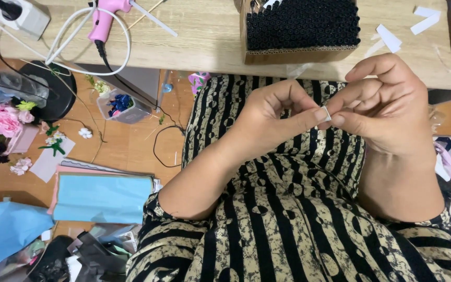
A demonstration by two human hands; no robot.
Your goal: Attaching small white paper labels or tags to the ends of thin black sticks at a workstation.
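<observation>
Both hands meet over the lap, left hand (267,117) and right hand (382,107) pinching a small white strip (325,113), seemingly mid-peel, with the box of black tubes (301,28) at twelve o'clock.

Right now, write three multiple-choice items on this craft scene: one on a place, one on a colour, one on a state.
1. Where does the brown cardboard box of black tubes stand?
A. on the pale wooden table
B. on the floor
C. on the lap

2. What colour is the plastic glue gun on the table?
A. blue
B. pink
C. black

3. How is the small white paper strip held?
A. lying loose on the table
B. clamped in the glue gun
C. pinched between the fingertips of the left hand and the right hand

Answers: 1 A, the box sits at the table's near edge. 2 B, its body is pink with a white cord. 3 C, both hands meet at the strip above the striped lap.
</observation>
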